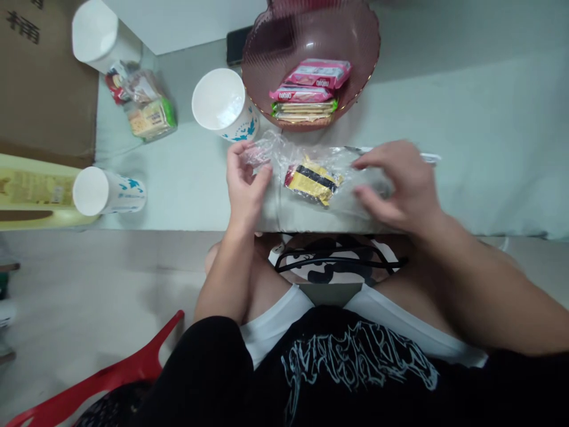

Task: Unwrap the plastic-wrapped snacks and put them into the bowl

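A clear plastic bag (351, 204) lies at the table's front edge, with a yellow, black and red wrapped snack (312, 182) showing through it. My left hand (249, 184) has its fingers curled on the crumpled left end of the bag. Over the bag's right part is my right hand (398, 184), slightly blurred, its thumb and fingers spread apart. Whether its fingertips touch the plastic I cannot tell. Just behind my left hand stands a white paper cup (217, 101) with blue print.
Behind the bag, a pink glass bowl (311, 35) holds several wrapped snacks (306, 93). A dark phone (235, 46) lies beside it. Leftward are more paper cups (91, 191), packaged snacks (151, 118), a yellow jug (40, 190) and a cardboard box (44, 89). A red chair (133, 367) stands lower left.
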Demonstrator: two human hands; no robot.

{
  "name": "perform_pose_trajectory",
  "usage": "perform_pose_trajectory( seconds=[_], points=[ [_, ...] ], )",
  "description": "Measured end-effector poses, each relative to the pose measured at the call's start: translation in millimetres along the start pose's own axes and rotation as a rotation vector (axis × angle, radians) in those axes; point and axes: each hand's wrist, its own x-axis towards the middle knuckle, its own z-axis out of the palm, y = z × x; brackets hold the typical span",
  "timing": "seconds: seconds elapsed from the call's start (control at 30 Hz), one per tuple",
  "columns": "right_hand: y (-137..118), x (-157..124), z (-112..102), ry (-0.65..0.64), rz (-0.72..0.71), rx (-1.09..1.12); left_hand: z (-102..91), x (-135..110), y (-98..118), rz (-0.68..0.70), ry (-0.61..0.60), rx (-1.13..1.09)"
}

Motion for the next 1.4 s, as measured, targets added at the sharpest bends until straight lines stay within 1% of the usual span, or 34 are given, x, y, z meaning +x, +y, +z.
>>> perform_pose_trajectory(
  seconds=[0.07,0.13,0.17,0.23,0.3,0.37,0.4,0.43,0.47,0.57,0.6,0.63,0.7,0.8,0.9,1.03,1.13,1.2,1.27,1.33,1.4],
  points=[
    [-5,-4,12,-0.182,-0.03,-0.066,1.1,1,-2,0.003,0.007,0.04],
    [-6,-8,20,-0.289,0.001,-0.108,2.3,2,-4,-0.015,0.014,0.058],
    [-6,-9,22,-0.329,0.008,-0.093,2.9,2,-5,-0.025,0.016,0.048],
    [-8,-9,21,-0.393,-0.019,-0.001,4.4,2,-5,-0.046,0.025,-0.008],
    [-13,-8,16,-0.468,-0.049,0.153,6.7,3,-2,-0.086,0.021,-0.078],
    [-20,-7,12,-0.551,-0.032,0.343,10.0,2,1,-0.144,-0.006,-0.145],
    [-24,-7,11,-0.571,-0.006,0.417,11.8,2,3,-0.177,-0.027,-0.179],
    [-27,-6,11,-0.557,0.029,0.456,13.7,1,5,-0.213,-0.055,-0.216],
    [-29,-6,12,-0.505,0.072,0.45,15.6,1,7,-0.248,-0.088,-0.254],
    [-29,-7,21,-0.231,0.183,0.246,20.2,-2,12,-0.343,-0.208,-0.355],
    [-27,-7,24,-0.167,0.199,0.183,21.2,-4,14,-0.366,-0.243,-0.381],
    [-25,-7,28,-0.137,0.2,0.149,21.8,-6,16,-0.386,-0.271,-0.403],
    [-19,-8,34,-0.157,0.18,0.159,22.0,-10,20,-0.423,-0.306,-0.434],
    [-12,-9,37,-0.265,0.168,0.24,19.7,-15,21,-0.478,-0.328,-0.462],
    [-12,-9,37,-0.348,0.156,0.287,18.6,-17,20,-0.504,-0.319,-0.486],
    [-18,-9,40,-0.375,0.104,0.363,28.0,-21,19,-0.527,-0.294,-0.541],
    [-20,-11,46,-0.386,0.119,0.418,36.6,-23,21,-0.513,-0.248,-0.602],
    [-20,-13,50,-0.354,0.165,0.433,37.3,-22,23,-0.467,-0.207,-0.655],
    [-18,-14,53,-0.28,0.196,0.402,33.1,-17,26,-0.431,-0.158,-0.711],
    [-16,-15,54,-0.18,0.185,0.335,25.6,-11,27,-0.427,-0.122,-0.769],
    [-16,-16,55,-0.117,0.148,0.286,17.7,-4,27,-0.455,-0.112,-0.84]
  ],
)
